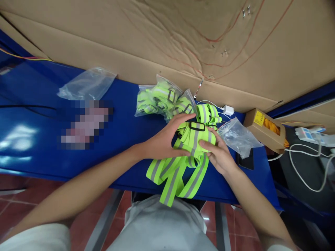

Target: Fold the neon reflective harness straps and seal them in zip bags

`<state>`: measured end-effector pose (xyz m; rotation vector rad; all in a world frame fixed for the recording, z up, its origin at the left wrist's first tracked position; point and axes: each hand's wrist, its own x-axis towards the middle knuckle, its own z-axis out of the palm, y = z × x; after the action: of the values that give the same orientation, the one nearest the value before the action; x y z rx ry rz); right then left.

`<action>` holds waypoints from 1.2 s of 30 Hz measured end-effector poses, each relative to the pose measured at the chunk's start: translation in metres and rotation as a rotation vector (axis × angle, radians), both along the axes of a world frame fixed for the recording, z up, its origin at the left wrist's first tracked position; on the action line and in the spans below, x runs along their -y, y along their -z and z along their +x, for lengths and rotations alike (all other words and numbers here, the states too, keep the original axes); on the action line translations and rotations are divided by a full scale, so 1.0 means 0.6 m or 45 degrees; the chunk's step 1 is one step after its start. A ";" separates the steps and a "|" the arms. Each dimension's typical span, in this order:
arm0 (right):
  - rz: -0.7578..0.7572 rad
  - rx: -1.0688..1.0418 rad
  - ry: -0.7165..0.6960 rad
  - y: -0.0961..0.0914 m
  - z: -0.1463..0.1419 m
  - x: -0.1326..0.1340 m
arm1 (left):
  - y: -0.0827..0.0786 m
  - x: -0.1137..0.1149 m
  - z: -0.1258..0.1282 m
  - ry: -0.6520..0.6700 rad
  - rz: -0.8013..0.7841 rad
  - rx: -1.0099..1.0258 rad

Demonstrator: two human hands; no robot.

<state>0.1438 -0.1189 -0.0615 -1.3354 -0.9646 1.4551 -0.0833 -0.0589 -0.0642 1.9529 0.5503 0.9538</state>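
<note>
Strap bundle (195, 139), hi-vis yellow, grasped by both hands over near edge of blue table (125, 115). Left hand (163, 141) cupping from 9 o'clock; right hand (220, 155) pinching from 4 o'clock. Loose tails (171, 176) trailing toward 7 o'clock, long axis 1-to-7. Neither hand nearer.

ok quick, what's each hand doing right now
left hand: closed on the straps
right hand: closed on the same straps
</note>
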 end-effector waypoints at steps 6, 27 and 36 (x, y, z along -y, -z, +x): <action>0.064 0.023 -0.289 -0.001 0.022 -0.002 | -0.009 -0.014 -0.008 0.032 0.040 -0.099; -0.280 -0.327 -0.103 -0.010 0.022 -0.022 | 0.012 -0.016 -0.005 0.040 0.111 -0.128; 0.691 0.704 -0.122 0.014 0.029 -0.010 | 0.003 0.006 0.019 -0.337 -1.077 0.178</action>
<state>0.1614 -0.1131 -0.0699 -1.2992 -1.6599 0.7913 -0.0720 -0.0623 -0.0662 1.0670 0.9588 0.8163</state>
